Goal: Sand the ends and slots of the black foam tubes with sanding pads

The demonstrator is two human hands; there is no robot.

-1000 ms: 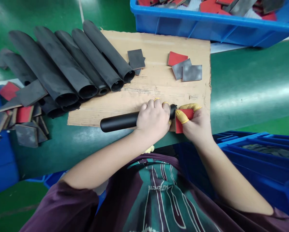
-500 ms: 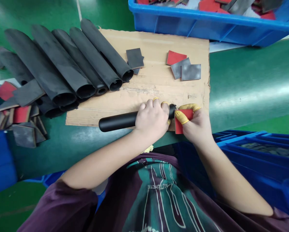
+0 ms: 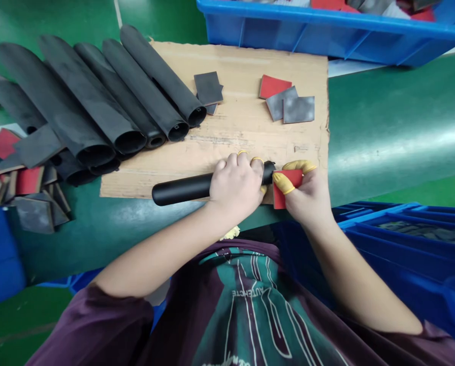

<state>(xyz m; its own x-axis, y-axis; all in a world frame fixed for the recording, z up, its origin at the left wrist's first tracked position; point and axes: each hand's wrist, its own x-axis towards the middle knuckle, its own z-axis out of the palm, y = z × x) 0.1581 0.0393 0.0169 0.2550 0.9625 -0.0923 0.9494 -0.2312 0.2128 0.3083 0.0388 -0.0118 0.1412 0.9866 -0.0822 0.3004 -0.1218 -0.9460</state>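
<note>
My left hand (image 3: pixel 237 184) is wrapped round a black tube (image 3: pixel 182 188) that lies across the near edge of a cardboard sheet (image 3: pixel 242 127). My right hand (image 3: pixel 307 195), with yellow finger cots on thumb and forefinger, pinches a red square pad (image 3: pixel 288 184) against the tube's right end. Both hands are closed and almost touch each other.
Several long black tubes (image 3: pixel 98 101) lie side by side at the left. Dark and red pads (image 3: pixel 292 104) and a dark pad (image 3: pixel 208 87) rest on the cardboard. More pads (image 3: pixel 25 173) are heaped at far left. Blue bins stand at the back (image 3: pixel 326 30) and at the right (image 3: pixel 402 229).
The hands, tube and red pad keep their hold. The whole scene has slid slightly left and up in view as the head moved.
</note>
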